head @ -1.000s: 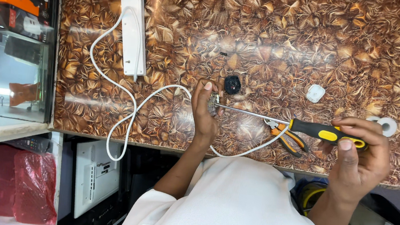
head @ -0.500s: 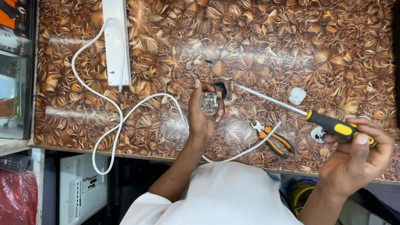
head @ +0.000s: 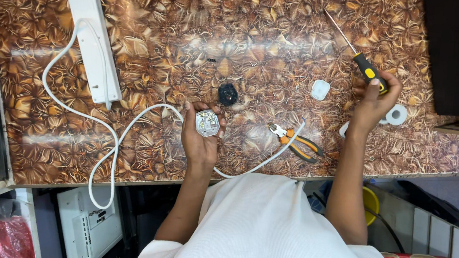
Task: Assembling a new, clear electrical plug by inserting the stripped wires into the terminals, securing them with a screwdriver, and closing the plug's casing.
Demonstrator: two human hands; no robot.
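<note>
Seen from above, the left hand (head: 200,137) cups an opened white plug base (head: 207,122) near the middle of the patterned brown table (head: 204,44), its inner terminals bare and its white cable (head: 102,126) looping off toward 9 o'clock to a white power strip (head: 91,34). The right hand (head: 375,100), at 3 o'clock, closes its grip on a yellow-and-black screwdriver (head: 358,51), the blade pointing to 11 o'clock. The work looks partway: a black cap (head: 227,94), a white plug cover (head: 320,90) and orange-handled pliers (head: 297,142) lie loose between the hands, and the plug is not yet closed.
</note>
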